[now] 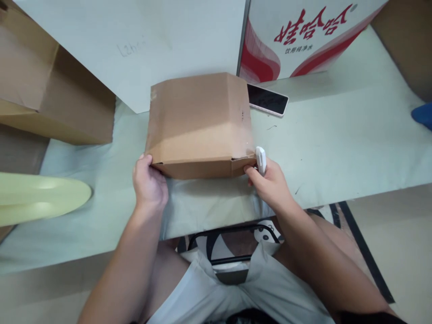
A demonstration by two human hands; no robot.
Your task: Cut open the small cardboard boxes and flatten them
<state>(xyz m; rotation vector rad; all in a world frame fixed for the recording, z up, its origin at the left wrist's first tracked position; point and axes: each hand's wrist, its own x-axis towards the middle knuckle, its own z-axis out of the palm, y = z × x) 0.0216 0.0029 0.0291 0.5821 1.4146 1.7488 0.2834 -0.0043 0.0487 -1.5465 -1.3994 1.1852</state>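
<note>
A brown cardboard box [197,119] sits in front of me, its near edge at the table's front. My left hand [150,182] grips its near left corner, thumb on top and the fingers partly hidden underneath. At the near right corner, my right hand [270,180] pinches the cardboard. A small white handheld tool [261,160], perhaps a box cutter, also rests in the right hand, sticking up past the thumb; its blade cannot be made out. The box's near side is folded down, with gaps at both corners.
Behind the box stand a large white board or carton [189,40] and a red-and-white printed carton [300,45]. A phone [268,100] lies right of the box. Cardboard cartons [77,94] and a pale yellow-green object [43,198] are at left. A blue object [422,117] is at the right edge.
</note>
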